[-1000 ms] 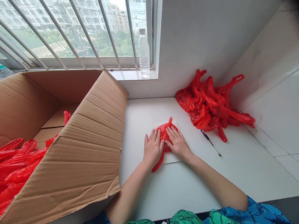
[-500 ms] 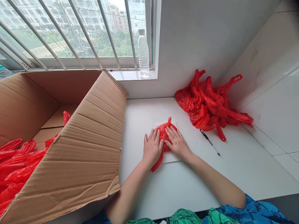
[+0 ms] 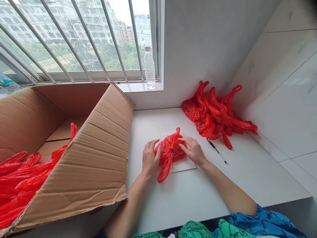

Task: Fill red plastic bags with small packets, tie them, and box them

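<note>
A knotted red plastic bag (image 3: 170,148) lies on a sheet of white paper (image 3: 187,166), its two loops pointing up and down. Something bulky fills it, but I cannot make out what. My left hand (image 3: 150,157) is curved around the bag's left side, thumb and fingertips against the plastic. On the opposite side, my right hand (image 3: 194,150) holds the right edge between bent fingers and thumb. A black-capped pen (image 3: 216,150) lies on the white table to the right of my right hand.
A large open cardboard box (image 3: 81,162) stands at the left, with several red plastic bags (image 3: 29,181) inside. More red bags (image 3: 215,114) are heaped against the back wall. A clear water bottle (image 3: 149,69) stands on the sill of the barred window.
My hands have moved from lying flat on top of the red bag to its left and right sides, uncovering the knot. The view has shifted slightly.
</note>
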Demonstrator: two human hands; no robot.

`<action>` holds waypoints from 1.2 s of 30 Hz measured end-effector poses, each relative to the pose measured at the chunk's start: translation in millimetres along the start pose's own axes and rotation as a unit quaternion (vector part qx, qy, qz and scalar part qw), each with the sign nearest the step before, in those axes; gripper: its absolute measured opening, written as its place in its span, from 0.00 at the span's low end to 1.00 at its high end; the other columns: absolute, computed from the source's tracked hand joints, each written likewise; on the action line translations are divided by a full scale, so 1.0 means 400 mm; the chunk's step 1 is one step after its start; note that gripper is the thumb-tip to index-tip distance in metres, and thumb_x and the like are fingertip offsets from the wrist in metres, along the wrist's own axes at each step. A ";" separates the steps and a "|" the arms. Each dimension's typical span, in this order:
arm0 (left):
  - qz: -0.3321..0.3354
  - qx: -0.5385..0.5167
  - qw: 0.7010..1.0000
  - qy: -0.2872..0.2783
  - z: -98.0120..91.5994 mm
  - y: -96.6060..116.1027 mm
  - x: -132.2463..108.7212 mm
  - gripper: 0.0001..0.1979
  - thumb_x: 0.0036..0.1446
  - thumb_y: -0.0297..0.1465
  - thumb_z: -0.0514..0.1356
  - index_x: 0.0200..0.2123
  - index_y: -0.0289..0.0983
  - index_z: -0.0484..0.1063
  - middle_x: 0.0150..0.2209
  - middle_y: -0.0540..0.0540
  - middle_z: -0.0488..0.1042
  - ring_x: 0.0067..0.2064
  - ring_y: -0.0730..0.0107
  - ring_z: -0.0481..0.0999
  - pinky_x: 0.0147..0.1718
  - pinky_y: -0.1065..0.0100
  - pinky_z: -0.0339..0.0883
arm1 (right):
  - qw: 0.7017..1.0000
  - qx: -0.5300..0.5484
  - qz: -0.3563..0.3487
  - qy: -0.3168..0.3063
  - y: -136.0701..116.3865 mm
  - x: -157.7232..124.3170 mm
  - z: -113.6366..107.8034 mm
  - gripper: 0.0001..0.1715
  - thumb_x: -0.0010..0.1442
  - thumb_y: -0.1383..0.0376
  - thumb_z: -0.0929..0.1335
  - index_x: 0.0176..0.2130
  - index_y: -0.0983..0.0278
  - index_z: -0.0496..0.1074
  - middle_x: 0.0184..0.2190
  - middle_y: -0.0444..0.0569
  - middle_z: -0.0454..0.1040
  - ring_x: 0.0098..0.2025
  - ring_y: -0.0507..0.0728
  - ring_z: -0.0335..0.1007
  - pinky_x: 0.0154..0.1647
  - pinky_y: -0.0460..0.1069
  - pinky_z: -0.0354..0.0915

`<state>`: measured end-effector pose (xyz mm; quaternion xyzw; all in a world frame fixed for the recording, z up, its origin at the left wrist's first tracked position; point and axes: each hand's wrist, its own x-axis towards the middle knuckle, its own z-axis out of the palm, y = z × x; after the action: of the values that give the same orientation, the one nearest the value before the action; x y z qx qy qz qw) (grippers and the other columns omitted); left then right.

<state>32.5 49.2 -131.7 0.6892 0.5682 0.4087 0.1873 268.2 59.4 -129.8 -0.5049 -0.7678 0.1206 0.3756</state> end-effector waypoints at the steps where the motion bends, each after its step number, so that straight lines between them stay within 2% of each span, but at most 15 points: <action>1: -0.013 0.009 1.000 -0.006 -0.003 -0.008 0.002 0.16 0.67 0.37 0.52 0.54 0.41 0.70 0.52 0.41 0.72 0.54 0.57 0.71 0.52 0.57 0.65 | 1.000 -0.003 -0.005 -0.003 -0.002 0.001 -0.003 0.15 0.68 0.57 0.63 0.51 0.58 0.72 0.48 0.50 0.77 0.52 0.61 0.72 0.54 0.58 0.62; 6: -0.058 0.044 0.996 -0.059 -0.013 -0.017 0.004 0.19 0.66 0.42 0.53 0.54 0.40 0.70 0.46 0.41 0.75 0.48 0.57 0.73 0.46 0.58 0.64 | 0.995 -0.048 -0.054 -0.065 -0.009 0.001 0.003 0.24 0.62 0.53 0.70 0.54 0.60 0.70 0.47 0.52 0.77 0.49 0.62 0.72 0.50 0.56 0.63; 8: -0.065 0.044 0.994 -0.078 -0.016 -0.008 0.002 0.18 0.64 0.39 0.54 0.53 0.40 0.71 0.41 0.43 0.77 0.44 0.58 0.74 0.43 0.60 0.64 | 0.995 -0.053 -0.054 -0.062 -0.011 0.002 0.007 0.21 0.62 0.55 0.70 0.52 0.60 0.72 0.44 0.51 0.77 0.47 0.61 0.73 0.48 0.55 0.63; 10: -0.078 -0.004 0.993 -0.093 -0.018 0.002 -0.001 0.17 0.63 0.37 0.55 0.53 0.42 0.71 0.36 0.46 0.76 0.39 0.62 0.73 0.39 0.63 0.63 | 0.998 -0.029 -0.036 -0.041 -0.016 0.002 0.006 0.11 0.64 0.59 0.68 0.45 0.60 0.75 0.38 0.49 0.78 0.42 0.59 0.73 0.46 0.54 0.63; 12: -0.106 -0.128 0.981 -0.096 -0.017 0.012 -0.002 0.18 0.62 0.39 0.57 0.54 0.42 0.70 0.31 0.49 0.73 0.33 0.67 0.71 0.35 0.67 0.63 | 0.999 0.029 0.002 -0.019 -0.023 0.002 0.002 0.10 0.66 0.60 0.66 0.37 0.60 0.75 0.33 0.47 0.77 0.36 0.57 0.72 0.43 0.52 0.64; 14: -0.158 -0.292 0.940 -0.078 -0.017 0.019 0.001 0.21 0.61 0.42 0.58 0.54 0.41 0.69 0.30 0.51 0.70 0.30 0.71 0.70 0.31 0.70 0.63 | 0.993 0.103 0.051 0.004 -0.028 0.002 -0.003 0.13 0.66 0.58 0.65 0.34 0.61 0.74 0.31 0.45 0.77 0.32 0.55 0.71 0.39 0.50 0.65; 16: -0.221 -0.430 0.874 -0.050 -0.017 0.024 0.007 0.24 0.60 0.44 0.57 0.56 0.41 0.66 0.33 0.50 0.70 0.30 0.72 0.70 0.30 0.71 0.65 | 0.982 0.157 0.097 0.029 -0.030 0.005 -0.009 0.15 0.65 0.55 0.65 0.33 0.61 0.74 0.29 0.45 0.76 0.31 0.55 0.70 0.35 0.49 0.65; 18: -0.264 -0.502 0.823 -0.044 -0.015 0.026 0.012 0.24 0.59 0.40 0.56 0.58 0.40 0.63 0.39 0.47 0.73 0.34 0.71 0.73 0.32 0.70 0.68 | 0.977 0.171 0.125 0.036 -0.031 0.007 -0.016 0.17 0.64 0.52 0.66 0.33 0.62 0.74 0.28 0.45 0.75 0.29 0.54 0.69 0.33 0.48 0.65; 19: -0.272 -0.512 0.813 -0.053 -0.013 0.026 0.012 0.25 0.58 0.36 0.55 0.58 0.40 0.63 0.43 0.45 0.73 0.37 0.69 0.74 0.34 0.69 0.69 | 0.976 0.168 0.133 0.028 -0.032 0.007 -0.020 0.18 0.64 0.51 0.66 0.34 0.61 0.74 0.27 0.44 0.75 0.29 0.54 0.69 0.33 0.48 0.66; 21: -0.268 -0.490 0.825 -0.083 -0.007 0.026 0.003 0.27 0.53 0.29 0.54 0.58 0.40 0.64 0.49 0.42 0.73 0.43 0.66 0.75 0.37 0.68 0.70 | 0.980 0.149 0.135 -0.003 -0.036 0.002 -0.030 0.19 0.64 0.49 0.65 0.39 0.61 0.75 0.28 0.44 0.75 0.29 0.55 0.70 0.33 0.48 0.66; 25: -0.203 -0.414 0.880 -0.110 0.009 0.031 -0.036 0.32 0.46 0.22 0.56 0.57 0.40 0.66 0.55 0.39 0.69 0.54 0.59 0.72 0.42 0.65 0.71 | 0.992 0.069 0.086 -0.062 -0.031 -0.030 -0.046 0.22 0.64 0.48 0.65 0.50 0.58 0.73 0.33 0.46 0.76 0.33 0.57 0.72 0.38 0.50 0.68; 28: -0.182 -0.412 0.888 -0.093 0.020 0.026 -0.045 0.30 0.48 0.23 0.60 0.57 0.39 0.67 0.55 0.37 0.69 0.52 0.59 0.73 0.43 0.63 0.72 | 0.992 0.010 0.026 -0.119 -0.001 -0.045 -0.039 0.25 0.63 0.50 0.67 0.56 0.56 0.69 0.40 0.48 0.77 0.36 0.57 0.73 0.36 0.50 0.68; 30: -0.191 -0.424 0.883 -0.062 0.023 0.020 -0.039 0.27 0.51 0.28 0.64 0.55 0.37 0.68 0.53 0.37 0.71 0.48 0.62 0.75 0.43 0.63 0.72 | 0.991 0.005 0.001 -0.137 0.011 -0.048 -0.031 0.20 0.64 0.52 0.66 0.53 0.55 0.72 0.42 0.47 0.77 0.36 0.57 0.73 0.35 0.50 0.67; 33: -0.228 -0.457 0.860 -0.001 0.018 0.014 -0.026 0.26 0.52 0.37 0.67 0.53 0.36 0.69 0.49 0.38 0.73 0.42 0.65 0.76 0.40 0.65 0.71 | 0.994 0.060 0.029 -0.086 -0.007 -0.046 -0.029 0.15 0.66 0.54 0.65 0.45 0.57 0.75 0.38 0.45 0.78 0.33 0.55 0.71 0.34 0.48 0.66; 36: -0.249 -0.490 0.835 0.015 0.011 0.014 -0.012 0.24 0.59 0.45 0.60 0.52 0.36 0.68 0.48 0.39 0.74 0.43 0.64 0.76 0.39 0.66 0.71 | 0.987 0.129 0.100 0.008 -0.041 -0.032 -0.035 0.16 0.64 0.52 0.67 0.41 0.60 0.75 0.30 0.44 0.75 0.28 0.53 0.66 0.31 0.47 0.64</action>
<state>39.1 44.2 -131.9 0.3361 0.4487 0.5834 0.5877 269.4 37.8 -116.6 -0.5271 -0.6885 0.2514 0.4300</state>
